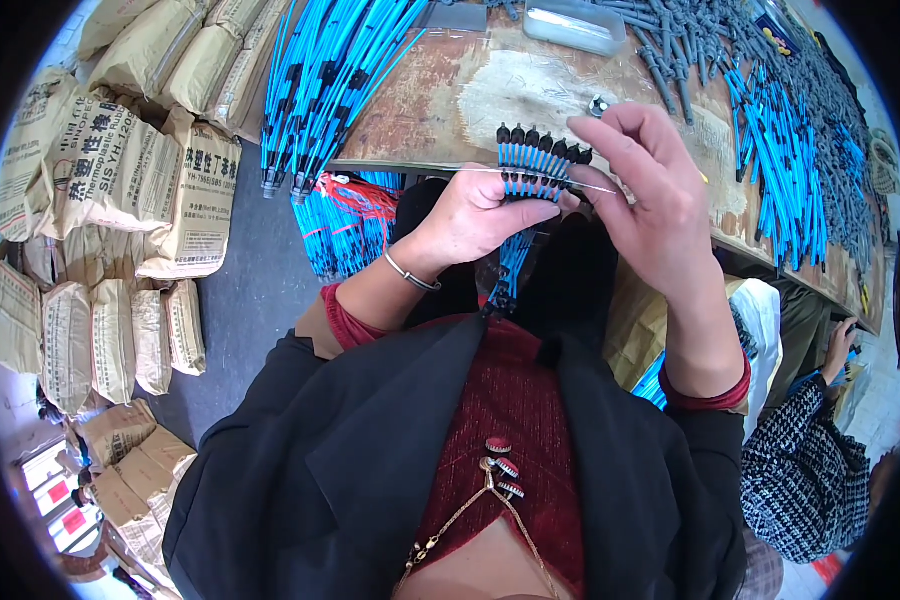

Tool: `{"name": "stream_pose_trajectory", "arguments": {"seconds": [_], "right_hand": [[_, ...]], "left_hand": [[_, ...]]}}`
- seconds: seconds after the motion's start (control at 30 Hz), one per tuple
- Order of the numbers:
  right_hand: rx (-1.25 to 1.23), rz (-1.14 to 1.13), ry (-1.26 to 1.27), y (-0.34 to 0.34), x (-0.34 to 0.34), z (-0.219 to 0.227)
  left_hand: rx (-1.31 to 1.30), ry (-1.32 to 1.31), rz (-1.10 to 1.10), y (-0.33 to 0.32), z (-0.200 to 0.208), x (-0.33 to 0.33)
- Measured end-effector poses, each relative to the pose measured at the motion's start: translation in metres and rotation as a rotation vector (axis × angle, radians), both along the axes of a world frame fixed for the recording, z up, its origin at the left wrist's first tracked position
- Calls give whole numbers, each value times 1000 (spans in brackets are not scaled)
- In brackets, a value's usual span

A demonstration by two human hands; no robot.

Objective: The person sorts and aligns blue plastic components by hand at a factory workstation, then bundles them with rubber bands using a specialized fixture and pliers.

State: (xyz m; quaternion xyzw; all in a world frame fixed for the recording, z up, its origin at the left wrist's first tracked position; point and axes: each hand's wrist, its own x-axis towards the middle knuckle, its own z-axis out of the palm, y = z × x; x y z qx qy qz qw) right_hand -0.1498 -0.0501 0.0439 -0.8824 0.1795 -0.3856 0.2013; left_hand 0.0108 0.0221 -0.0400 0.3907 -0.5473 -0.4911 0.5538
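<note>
In front of my chest, my left hand is closed around a row of thin blue tubes with black tips. The thumb lies across the tubes, and their tips point away from me. Below the hand, the lower ends bunch together. At the row's right end is my right hand, its thumb and forefinger apart beside the last black tips. I cannot make out anything held between those fingers. Beyond both hands lies a worn wooden table.
Blue tubes are piled at the table's left, with more tubes at the right. Grey branched parts and a clear plastic box are at the back. Paper sacks stand left. A person in a checked garment sits right.
</note>
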Motion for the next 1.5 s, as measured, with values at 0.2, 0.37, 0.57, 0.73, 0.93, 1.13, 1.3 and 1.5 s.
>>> {"name": "stream_pose_trajectory", "arguments": {"seconds": [0.2,0.37,0.57,0.73,0.93,1.13,1.3,1.5], "right_hand": [[22,72,44,-11,-3,-2],[-27,70,35,-8,5,4],[9,80,87,-8,9,7],[126,148,77,-11,9,4],[19,187,111,-12,11,8],[-43,248,12,-10,16,18],[-150,-103,-64,-17,-11,9],[-259,-105,29,-22,-15,-28]], "left_hand": [[63,21,-18,2,5,0],[68,8,-9,1,3,1],[27,-36,0,-1,-3,3],[21,-20,-4,2,-6,3],[-32,-55,-8,2,-8,4],[-56,9,54,0,-8,0],[119,-48,85,2,8,0],[103,-394,279,5,13,-11]]}}
